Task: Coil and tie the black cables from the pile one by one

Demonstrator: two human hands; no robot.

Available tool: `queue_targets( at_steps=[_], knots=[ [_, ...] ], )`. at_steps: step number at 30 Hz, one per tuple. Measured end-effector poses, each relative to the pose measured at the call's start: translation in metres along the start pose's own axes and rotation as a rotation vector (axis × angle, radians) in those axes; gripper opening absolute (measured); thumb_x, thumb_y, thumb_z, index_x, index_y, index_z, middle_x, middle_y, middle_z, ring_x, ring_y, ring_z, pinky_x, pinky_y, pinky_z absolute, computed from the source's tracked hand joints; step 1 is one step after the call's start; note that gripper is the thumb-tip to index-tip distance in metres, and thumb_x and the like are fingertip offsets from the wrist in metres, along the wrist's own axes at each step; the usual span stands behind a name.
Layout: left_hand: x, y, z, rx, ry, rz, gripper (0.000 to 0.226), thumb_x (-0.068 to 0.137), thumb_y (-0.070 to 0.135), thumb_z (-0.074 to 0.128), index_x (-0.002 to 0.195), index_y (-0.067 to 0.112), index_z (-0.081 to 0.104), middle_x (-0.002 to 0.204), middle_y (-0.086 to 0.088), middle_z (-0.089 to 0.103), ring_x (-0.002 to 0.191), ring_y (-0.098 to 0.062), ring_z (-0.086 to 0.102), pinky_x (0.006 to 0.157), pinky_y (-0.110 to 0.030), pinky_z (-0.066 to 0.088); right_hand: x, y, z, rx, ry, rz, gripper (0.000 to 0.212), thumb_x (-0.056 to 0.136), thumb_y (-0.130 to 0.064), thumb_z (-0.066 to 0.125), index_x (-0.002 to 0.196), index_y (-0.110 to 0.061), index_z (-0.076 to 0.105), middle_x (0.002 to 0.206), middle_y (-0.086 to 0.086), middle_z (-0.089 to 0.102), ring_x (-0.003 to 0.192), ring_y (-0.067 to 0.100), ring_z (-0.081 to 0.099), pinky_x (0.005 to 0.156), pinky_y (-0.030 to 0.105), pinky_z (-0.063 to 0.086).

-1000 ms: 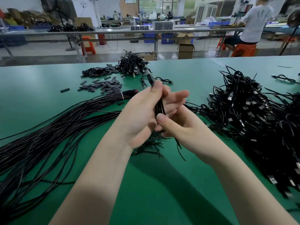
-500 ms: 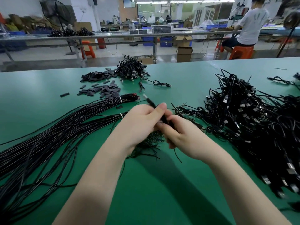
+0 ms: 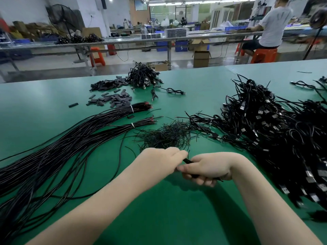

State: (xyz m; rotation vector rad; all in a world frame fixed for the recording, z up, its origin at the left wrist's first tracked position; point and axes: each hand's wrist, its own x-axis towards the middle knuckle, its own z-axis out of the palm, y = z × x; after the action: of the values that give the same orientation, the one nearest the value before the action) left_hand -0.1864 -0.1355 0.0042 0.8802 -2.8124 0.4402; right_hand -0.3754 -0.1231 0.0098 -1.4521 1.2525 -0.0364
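My left hand [image 3: 159, 160] and my right hand [image 3: 208, 167] meet low over the green table [image 3: 53, 103], close to me. Both grip one coiled black cable [image 3: 187, 160]; only a short piece shows between the fists, and a tip sticks out at the right. A heap of thin black twist ties [image 3: 166, 135] lies just beyond my hands. Long straight black cables [image 3: 62, 147], bundled with white bands, fan out to the left. A big pile of black USB cables [image 3: 274, 131] covers the right side.
A small heap of tied cables [image 3: 143, 76] sits far centre, with flat dark sleeve pieces [image 3: 113, 98] to its left. One loose cable [image 3: 174, 91] lies near them. Beyond the table a person [image 3: 272, 25] sits on an orange stool at another bench.
Both hands have dropped from chest height toward me, down near the table. The cable, upright between my fingers before, is now nearly hidden inside both fists. The twist-tie heap has come into view.
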Motion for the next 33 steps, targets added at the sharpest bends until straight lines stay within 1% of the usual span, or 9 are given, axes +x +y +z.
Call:
queue_targets(
  at_steps=[2, 5, 9, 12, 15, 19, 22, 28, 33],
  knots=[
    [-0.004, 0.003, 0.006, 0.105, 0.017, 0.044, 0.025, 0.066, 0.018, 0.076, 0.091, 0.021, 0.071, 0.072, 0.007, 0.061, 0.047, -0.01, 0.057, 0.037, -0.023, 0.04, 0.001, 0.003, -0.002, 0.066, -0.043, -0.016, 0.037, 0.1, -0.047, 0.041, 0.075, -0.02, 0.042, 0.049, -0.009, 0.036, 0.041, 0.01, 0.026, 0.04, 0.018, 0.025],
    [-0.006, 0.007, 0.016, 0.121, 0.083, 0.051, 0.019, 0.06, 0.016, 0.078, 0.077, 0.02, 0.069, 0.063, 0.007, 0.056, 0.046, -0.01, 0.054, 0.039, -0.022, 0.04, 0.004, 0.006, -0.002, 0.137, -0.034, -0.073, 0.033, 0.1, -0.042, 0.044, 0.076, -0.02, 0.049, 0.051, -0.009, 0.036, 0.043, 0.01, 0.027, 0.042, 0.019, 0.025],
    [-0.003, 0.005, 0.02, -0.134, 0.104, -0.313, 0.009, 0.088, 0.009, 0.06, 0.095, 0.014, 0.06, 0.081, -0.002, 0.055, 0.066, -0.023, 0.06, 0.051, -0.032, 0.039, 0.0, 0.012, -0.014, 0.319, 0.084, -0.225, 0.047, 0.08, -0.065, 0.058, 0.094, -0.021, 0.065, 0.059, -0.006, 0.052, 0.044, 0.007, 0.039, 0.04, 0.017, 0.029],
    [-0.004, 0.004, 0.029, -0.533, 0.278, -0.756, 0.021, 0.104, 0.029, 0.036, 0.089, 0.021, 0.048, 0.078, 0.006, 0.052, 0.066, -0.018, 0.055, 0.054, -0.034, 0.037, 0.0, 0.021, -0.025, 0.56, 0.408, -0.296, 0.069, 0.064, -0.078, 0.057, 0.102, -0.021, 0.068, 0.066, -0.002, 0.061, 0.048, 0.011, 0.048, 0.043, 0.018, 0.036],
    [-0.002, 0.012, 0.035, -0.935, 0.6, -1.028, 0.028, 0.103, 0.034, 0.037, 0.08, 0.025, 0.05, 0.071, 0.002, 0.058, 0.056, -0.005, 0.056, 0.052, -0.017, 0.041, 0.012, 0.032, -0.029, 0.356, 0.822, -0.299, 0.04, 0.076, -0.058, 0.069, 0.084, -0.019, 0.068, 0.072, 0.004, 0.065, 0.055, 0.011, 0.055, 0.053, 0.025, 0.047],
    [-0.003, 0.013, 0.049, -0.989, 0.686, -1.0, 0.027, 0.104, 0.031, 0.04, 0.08, 0.028, 0.053, 0.072, 0.0, 0.064, 0.053, -0.001, 0.056, 0.051, -0.01, 0.04, 0.019, 0.038, -0.024, -0.219, 0.834, -0.085, 0.033, 0.07, -0.058, 0.075, 0.067, -0.028, 0.064, 0.067, -0.013, 0.064, 0.065, 0.001, 0.058, 0.052, 0.011, 0.039],
    [-0.003, 0.011, 0.056, -1.001, 0.646, -0.948, 0.026, 0.103, 0.031, 0.042, 0.081, 0.03, 0.056, 0.074, 0.004, 0.064, 0.055, -0.001, 0.059, 0.054, -0.016, 0.044, 0.025, 0.031, -0.017, -0.344, 0.825, 0.016, 0.041, 0.063, -0.067, 0.075, 0.062, -0.029, 0.063, 0.065, -0.014, 0.064, 0.066, -0.001, 0.058, 0.053, 0.018, 0.042],
    [-0.001, 0.009, 0.063, -1.045, 0.592, -0.867, 0.025, 0.101, 0.039, 0.043, 0.081, 0.031, 0.056, 0.071, 0.009, 0.061, 0.052, -0.002, 0.056, 0.055, -0.023, 0.042, 0.032, 0.015, -0.004, -0.373, 0.8, 0.072, 0.015, 0.08, -0.041, 0.076, 0.071, -0.033, 0.067, 0.069, -0.012, 0.063, 0.068, 0.009, 0.061, 0.064, 0.024, 0.049],
    [0.001, 0.009, 0.065, -1.11, 0.549, -0.807, 0.025, 0.094, 0.051, 0.037, 0.085, 0.038, 0.055, 0.072, 0.013, 0.059, 0.056, -0.007, 0.057, 0.056, -0.032, 0.048, 0.036, 0.002, 0.009, -0.577, 0.807, 0.054, 0.011, 0.094, -0.033, 0.06, 0.088, -0.024, 0.061, 0.094, 0.001, 0.066, 0.092, 0.023, 0.06, 0.078, 0.032, 0.05]
  ],
)
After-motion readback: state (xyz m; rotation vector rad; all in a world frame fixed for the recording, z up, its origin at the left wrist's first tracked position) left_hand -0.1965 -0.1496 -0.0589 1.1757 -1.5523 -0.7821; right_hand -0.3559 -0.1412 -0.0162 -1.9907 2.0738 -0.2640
